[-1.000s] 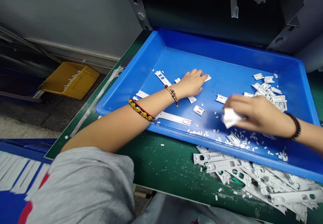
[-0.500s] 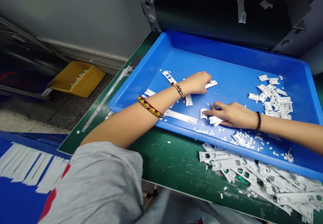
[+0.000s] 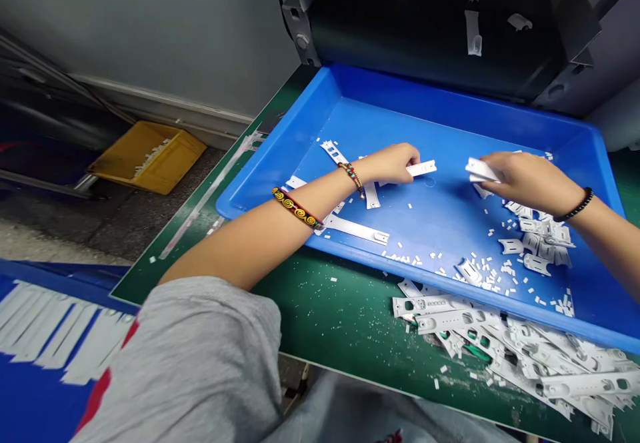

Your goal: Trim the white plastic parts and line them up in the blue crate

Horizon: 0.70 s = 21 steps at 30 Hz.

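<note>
My left hand (image 3: 399, 163) is closed on a white plastic strip (image 3: 423, 168) whose end sticks out to the right, over the middle of the blue tray (image 3: 260, 176). My right hand (image 3: 523, 180) grips white plastic pieces (image 3: 481, 168), with their ends pointing left; my fingers hide the rest. Below that hand lies a heap of short white curved parts (image 3: 545, 236). Longer white strips, one with a slot at its end (image 3: 357, 230), lie under and beside my left forearm. A single short part (image 3: 469, 271) rests among small white scraps near the tray's front wall.
Several long white strips (image 3: 500, 336) are piled on the green table (image 3: 340, 323) before the tray. Behind stands a dark chute (image 3: 430, 36) with white parts on it. A yellow bin (image 3: 150, 156) sits on the floor at left, near a blue surface with strips (image 3: 35, 323).
My right hand has moved up and right, away from the tray's front, carrying white pieces. The short part it was touching is gone from that spot. My left hand stays nearly in place.
</note>
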Each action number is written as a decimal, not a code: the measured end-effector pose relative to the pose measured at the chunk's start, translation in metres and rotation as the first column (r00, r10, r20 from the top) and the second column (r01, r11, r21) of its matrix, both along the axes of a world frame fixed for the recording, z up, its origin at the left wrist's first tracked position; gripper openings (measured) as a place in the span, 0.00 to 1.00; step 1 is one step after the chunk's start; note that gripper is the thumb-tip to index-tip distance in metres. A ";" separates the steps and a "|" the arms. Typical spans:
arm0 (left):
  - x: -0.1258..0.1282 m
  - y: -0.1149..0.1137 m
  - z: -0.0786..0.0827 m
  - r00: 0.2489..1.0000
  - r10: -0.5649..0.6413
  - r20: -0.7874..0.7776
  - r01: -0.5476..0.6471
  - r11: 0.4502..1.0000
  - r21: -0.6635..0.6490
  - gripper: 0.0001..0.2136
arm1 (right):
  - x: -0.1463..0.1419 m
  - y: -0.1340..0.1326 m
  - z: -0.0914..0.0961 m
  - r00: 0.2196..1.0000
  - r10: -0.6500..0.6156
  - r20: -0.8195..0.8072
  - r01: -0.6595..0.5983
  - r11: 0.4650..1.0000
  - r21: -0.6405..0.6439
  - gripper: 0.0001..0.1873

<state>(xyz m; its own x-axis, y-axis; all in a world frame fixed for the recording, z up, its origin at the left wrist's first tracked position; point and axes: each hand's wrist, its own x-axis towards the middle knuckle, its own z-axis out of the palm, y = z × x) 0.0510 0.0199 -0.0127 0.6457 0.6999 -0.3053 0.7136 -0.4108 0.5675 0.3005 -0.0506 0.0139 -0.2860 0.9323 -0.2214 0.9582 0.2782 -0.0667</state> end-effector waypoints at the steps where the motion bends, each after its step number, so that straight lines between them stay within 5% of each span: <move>1: 0.002 -0.001 0.000 0.997 0.026 0.079 -0.018 0.995 -0.093 0.11 | -0.005 0.001 -0.002 0.989 -0.009 -0.148 0.013 0.999 0.031 0.14; 4: 0.007 -0.006 0.001 0.959 0.099 0.267 0.001 0.936 -0.351 0.09 | -0.019 0.002 -0.011 0.872 -0.005 -0.489 0.025 0.999 0.033 0.19; 10: 0.010 -0.018 0.003 0.896 0.149 0.419 0.122 0.823 -0.554 0.09 | -0.031 0.003 -0.027 0.690 -0.051 -0.722 0.048 0.999 -0.024 0.19; 14: 0.009 -0.021 0.004 0.870 0.079 0.486 0.198 0.847 -0.493 0.07 | -0.037 0.000 -0.024 0.507 -0.293 -0.811 0.045 0.948 -0.314 0.21; 17: 0.007 -0.019 0.015 0.881 -0.024 0.473 0.245 0.877 -0.413 0.10 | -0.039 -0.003 -0.021 0.372 -0.409 -0.833 0.088 0.909 -0.407 0.18; 21: -0.012 -0.005 0.038 0.942 -0.014 0.336 0.061 0.990 -0.130 0.15 | -0.034 -0.003 -0.016 0.260 -0.503 -0.825 0.148 0.864 -0.480 0.12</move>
